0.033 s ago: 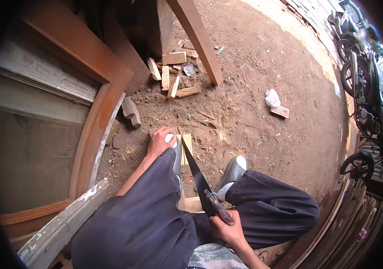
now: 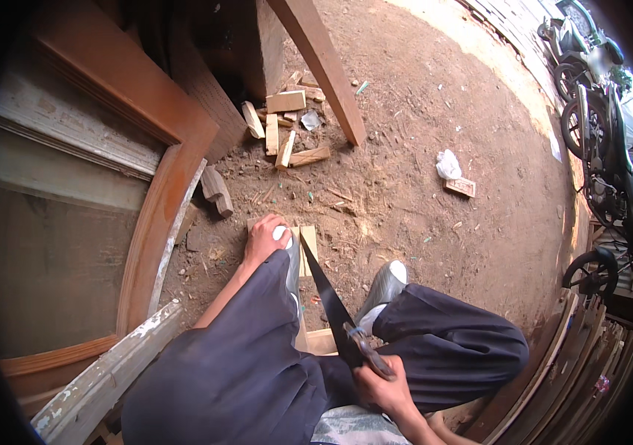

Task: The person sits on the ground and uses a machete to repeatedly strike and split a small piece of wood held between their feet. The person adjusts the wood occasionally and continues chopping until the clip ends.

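Observation:
A hand saw (image 2: 325, 289) slants across the middle of the view, its dark blade tip against a pale piece of wood (image 2: 307, 252) on the ground. My right hand (image 2: 384, 384) is wrapped round the saw's worn handle. Beside the blade, my left hand (image 2: 263, 237) has its fingers curled over the wood's far end, next to the toe of my left shoe (image 2: 292, 278). The shoe hides part of the wood. My right shoe (image 2: 383, 289) rests on the dirt to the right of the blade. Another pale wood piece (image 2: 321, 342) lies nearer me, partly hidden by the saw.
Several wood offcuts (image 2: 287, 101) lie scattered ahead near a leaning brown post (image 2: 324, 74). A framed door panel (image 2: 160, 222) stands at left, with a paint-chipped plank (image 2: 109, 371) nearby. Stacked boards (image 2: 561, 371) and parked motorcycles (image 2: 605, 163) line the right side.
My right hand has drawn the saw slightly back toward me, and the blade tip has come nearer with it. My left hand stays by the shoe toe.

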Tool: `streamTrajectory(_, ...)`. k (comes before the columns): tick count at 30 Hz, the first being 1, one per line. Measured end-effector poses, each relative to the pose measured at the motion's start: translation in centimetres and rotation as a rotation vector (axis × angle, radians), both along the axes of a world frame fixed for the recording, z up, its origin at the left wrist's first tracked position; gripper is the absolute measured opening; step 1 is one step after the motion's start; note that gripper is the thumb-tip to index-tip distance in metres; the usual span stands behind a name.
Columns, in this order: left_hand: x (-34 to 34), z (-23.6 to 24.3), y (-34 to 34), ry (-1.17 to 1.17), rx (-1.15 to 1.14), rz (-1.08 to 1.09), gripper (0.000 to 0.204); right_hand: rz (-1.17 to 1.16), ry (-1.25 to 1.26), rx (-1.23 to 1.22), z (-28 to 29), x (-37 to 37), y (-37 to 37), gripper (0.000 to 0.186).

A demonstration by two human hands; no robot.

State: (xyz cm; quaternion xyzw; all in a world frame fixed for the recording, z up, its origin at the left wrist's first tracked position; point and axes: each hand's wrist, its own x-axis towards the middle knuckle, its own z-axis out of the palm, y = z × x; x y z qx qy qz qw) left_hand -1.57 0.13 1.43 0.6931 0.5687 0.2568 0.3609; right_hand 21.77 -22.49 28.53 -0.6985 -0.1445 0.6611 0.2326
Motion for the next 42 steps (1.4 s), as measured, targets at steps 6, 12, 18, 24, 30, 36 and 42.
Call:
streamTrajectory(6, 0.3, 0.2, -0.1, 0.001, -0.019, 0.026, 0.018, 0.047, -0.029, -0.085, 1.4, 0.8, 1.1, 0.030)
streamTrajectory(12, -0.1, 0.5, -0.1, -0.023, -0.032, 0.044, 0.017, 0.143, -0.055, -0.037, 1.9, -0.8, 0.2, 0.032)
streamTrajectory(18, 0.0, 0.2, -0.3, -0.009, -0.005, 0.036, 0.016, -0.008, 0.031, -0.064, 1.0, 0.3, 0.7, 0.033)
streamTrajectory(24, -0.2, 0.4, 0.0, -0.031, -0.015, 0.042, 0.017, 0.043, 0.024, -0.082, 2.7, 0.3, 0.0, 0.035)
streamTrajectory(30, 0.6, 0.7, -0.2, 0.007, -0.018, 0.035, 0.016, 0.016, -0.022, -0.082, 1.3, 1.0, -0.8, 0.033)
streamTrajectory(36, 0.0, 0.4, -0.2, -0.006, -0.007, 0.045, 0.015, 0.036, 0.018, -0.001, 0.9, -0.8, -0.8, 0.033)
streamTrajectory(42, 0.5, 0.0, -0.2, 0.006, 0.016, 0.044, 0.015, 0.014, -0.031, -0.029, 0.5, -0.1, -0.7, 0.031)
